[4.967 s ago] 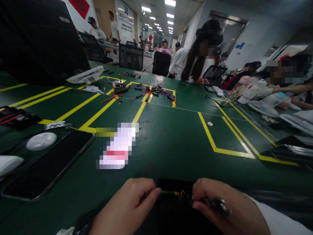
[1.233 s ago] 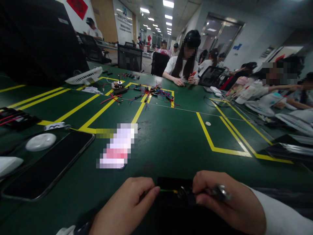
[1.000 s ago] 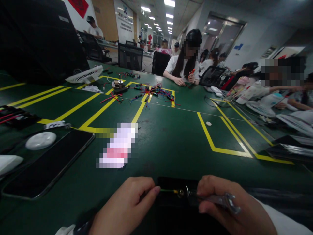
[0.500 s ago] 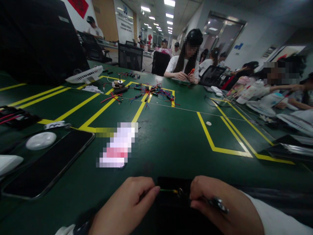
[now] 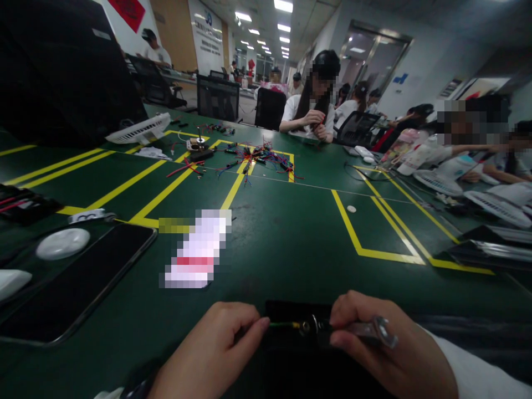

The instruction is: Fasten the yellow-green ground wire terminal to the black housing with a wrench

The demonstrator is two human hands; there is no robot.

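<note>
While the left hand (image 5: 211,349) pinches a thin green wire (image 5: 280,324) between thumb and forefinger, the right hand (image 5: 382,343) has its fingers closed around a metal wrench (image 5: 385,332). Wire runs toward 3 o'clock from the left fingertips; its yellow end is just beside a small round metal fitting (image 5: 305,328), between both hands over a black object (image 5: 295,307). Wrench head sticks out at 3 o'clock from the right fingertips; contact with the fitting: can't tell, too dark. Green table (image 5: 282,249) underneath. From the fitting: pixelated bright rectangle (image 5: 197,246) at 10 o'clock, dark phone (image 5: 78,282) between 9 and 10, tangle of coloured wires (image 5: 261,156) near 11, white disc (image 5: 351,209) near 1, seated co-worker (image 5: 310,113) at 12, far side.
</note>
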